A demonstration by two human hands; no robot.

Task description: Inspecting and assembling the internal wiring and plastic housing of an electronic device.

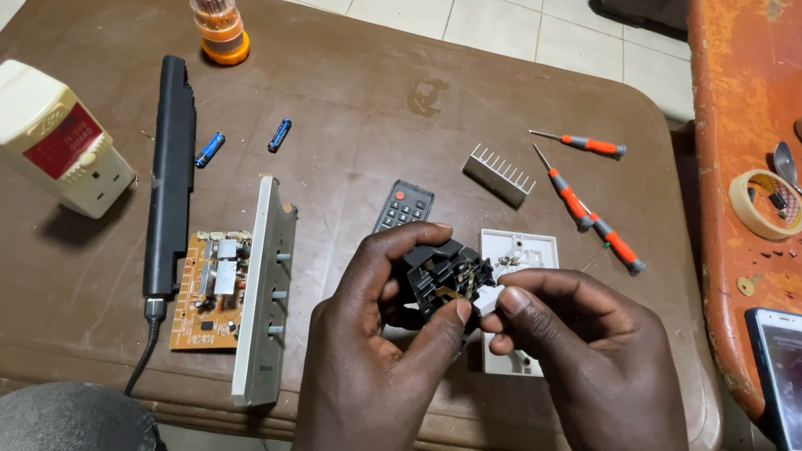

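My left hand (373,338) grips a black plastic socket insert (444,273) with metal contacts, held just above the brown table (357,79). My right hand (578,352) pinches a small white piece (486,300) against the insert's right side. Under both hands lies a white socket faceplate (518,254), partly hidden. A small black remote control (404,206) lies just beyond my left hand.
A white panel (265,291) with an orange circuit board (210,289), a black bar with cable (170,179), a cream plug adapter (39,136), two blue batteries, a heat sink (498,174) and three orange screwdrivers lie about. An orange bench at right carries a phone (800,387), tape and tools.
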